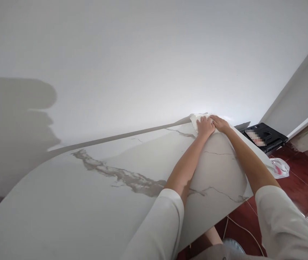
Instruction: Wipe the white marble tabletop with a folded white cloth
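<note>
Cloth [196, 121] under both hands [205, 126], black chair [266, 137] beyond tabletop [89, 202].

Both hands cover most of the white cloth [197, 121] at the bench [89, 202] far corner. The bench's left end is cut off. The black device [264, 137] screen is blurred.
</note>
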Tool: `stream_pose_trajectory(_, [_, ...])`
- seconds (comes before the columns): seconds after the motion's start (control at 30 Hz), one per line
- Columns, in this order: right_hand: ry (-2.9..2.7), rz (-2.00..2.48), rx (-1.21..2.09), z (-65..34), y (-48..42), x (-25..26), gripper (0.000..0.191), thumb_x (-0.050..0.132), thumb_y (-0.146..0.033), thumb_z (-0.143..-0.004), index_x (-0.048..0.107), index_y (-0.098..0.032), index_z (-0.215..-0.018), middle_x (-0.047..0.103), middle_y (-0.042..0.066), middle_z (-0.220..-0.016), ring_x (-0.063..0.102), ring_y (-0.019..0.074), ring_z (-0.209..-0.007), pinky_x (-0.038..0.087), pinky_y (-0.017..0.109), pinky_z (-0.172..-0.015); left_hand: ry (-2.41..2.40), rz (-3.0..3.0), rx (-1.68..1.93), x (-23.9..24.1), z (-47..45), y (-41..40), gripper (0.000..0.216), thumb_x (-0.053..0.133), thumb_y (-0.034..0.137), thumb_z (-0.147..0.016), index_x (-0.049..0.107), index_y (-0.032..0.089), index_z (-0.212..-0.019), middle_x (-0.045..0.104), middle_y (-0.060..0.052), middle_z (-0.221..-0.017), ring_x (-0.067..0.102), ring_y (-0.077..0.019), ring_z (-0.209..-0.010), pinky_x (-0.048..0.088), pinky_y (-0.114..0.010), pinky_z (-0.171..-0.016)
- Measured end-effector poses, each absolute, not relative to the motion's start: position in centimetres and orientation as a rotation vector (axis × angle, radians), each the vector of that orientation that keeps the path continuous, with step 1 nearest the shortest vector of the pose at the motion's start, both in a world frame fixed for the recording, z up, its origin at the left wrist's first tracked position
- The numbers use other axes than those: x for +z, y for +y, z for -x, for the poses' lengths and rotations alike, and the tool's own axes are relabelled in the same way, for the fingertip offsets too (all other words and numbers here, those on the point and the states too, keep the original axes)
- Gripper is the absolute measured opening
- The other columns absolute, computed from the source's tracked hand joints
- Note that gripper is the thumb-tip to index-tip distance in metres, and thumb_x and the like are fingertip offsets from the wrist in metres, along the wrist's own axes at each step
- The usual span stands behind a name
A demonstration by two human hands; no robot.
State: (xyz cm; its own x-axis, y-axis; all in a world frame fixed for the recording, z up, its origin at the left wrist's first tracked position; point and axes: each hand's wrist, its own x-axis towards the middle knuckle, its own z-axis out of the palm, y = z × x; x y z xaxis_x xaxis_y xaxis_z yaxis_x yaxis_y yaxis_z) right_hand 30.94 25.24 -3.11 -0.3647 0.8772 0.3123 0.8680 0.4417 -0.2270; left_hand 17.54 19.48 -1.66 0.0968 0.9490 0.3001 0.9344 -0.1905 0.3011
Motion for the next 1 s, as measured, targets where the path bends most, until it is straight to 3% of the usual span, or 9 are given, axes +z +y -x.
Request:
stream_pose_trajectory(0.57, [-2.389, 1.457, 0.065, -22.2, 20.5, -2.0, 0.048, 0.030, -0.024, -0.093, 0.049, -0.020, -0.137, 0.049, 0.007, -0.147, 0.051, 0.0259, -0.131, 0.044, 0.047, -0.108, 2.064, -2.247, 0.676, -1.2, -9.8, 14.5, 0.046, 0.032, 0.027, -0.093, 0.050, 0.017, -0.134, 0.048, -0.013, -0.143, 0.037, -0.0272, -0.135, 0.028, -0.049, -0.112])
stream_pose_trajectory(0.83, [-2.477, 1.305, 0.097, -15.3, 13.9, -2.0, 0.049, 0.029, -0.018, -0.093, 0.049, -0.012, -0.137, 0.046, 0.010, -0.149, 0.037, 0.0213, -0.141, 0.029, 0.037, -0.118, 2.127, -2.304, 0.535, -1.3, -3.1, 7.5, 0.047, 0.028, 0.028, -0.096, 0.046, 0.016, -0.137, 0.043, -0.013, -0.149, 0.034, -0.0282, -0.138, 0.028, -0.051, -0.112])
stream_pose_trajectory(1.0, [-2.435, 1.236, 0.351, -14.0, 9.0, -1.6, 0.050, 0.040, -0.027, -0.090, 0.046, -0.016, -0.139, 0.053, 0.010, -0.142, 0.051, 0.0262, -0.130, 0.041, 0.041, -0.108, 2.112, -2.331, 0.424, -0.5, 0.2, -0.1, 0.044, 0.032, 0.031, -0.094, 0.049, 0.014, -0.131, 0.047, -0.017, -0.143, 0.042, -0.0315, -0.131, 0.037, -0.050, -0.104])
